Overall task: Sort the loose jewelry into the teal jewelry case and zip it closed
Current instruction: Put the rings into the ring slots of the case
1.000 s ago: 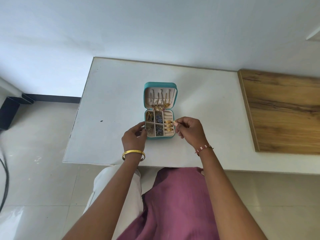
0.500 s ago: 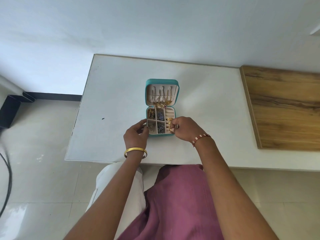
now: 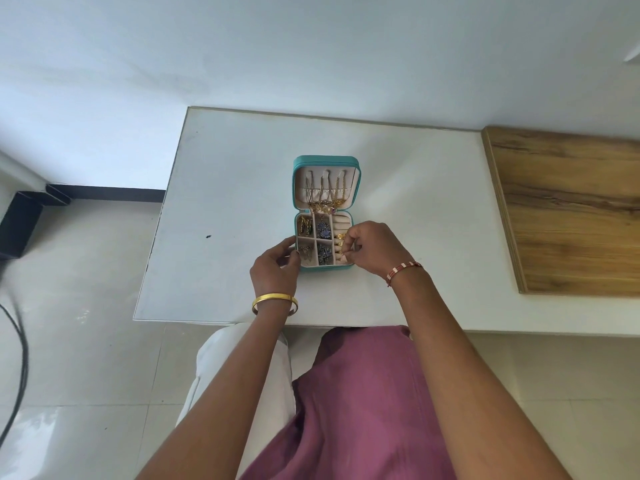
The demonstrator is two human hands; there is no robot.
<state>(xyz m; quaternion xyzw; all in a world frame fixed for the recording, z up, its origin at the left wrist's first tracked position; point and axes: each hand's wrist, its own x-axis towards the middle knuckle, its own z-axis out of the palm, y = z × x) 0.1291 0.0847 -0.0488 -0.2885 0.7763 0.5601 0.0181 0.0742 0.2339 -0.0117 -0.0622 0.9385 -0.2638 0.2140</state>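
The teal jewelry case (image 3: 296, 174) lies open on the white table (image 3: 225, 188), lid folded back. Gold necklaces (image 3: 325, 195) hang inside the lid. Its tray holds gold and blue pieces in small compartments (image 3: 323, 231), and gold rings (image 3: 341, 237) sit in the ring rolls on the right. My left hand (image 3: 275, 268) holds the case's lower left corner, fingers curled against its side. My right hand (image 3: 372, 249) is over the ring rolls, its fingertips pinching a gold ring there; its fingers hide part of that column.
A wooden board (image 3: 568, 209) lies on the table's right side. The table's near edge (image 3: 242, 320) runs just behind my wrists. A black cable (image 3: 20, 358) trails on the tiled floor at left, near a black object (image 3: 20, 220).
My right hand has moved from the case's right edge in over the ring rolls, lower in the tray. My left hand has stayed at the case's corner.
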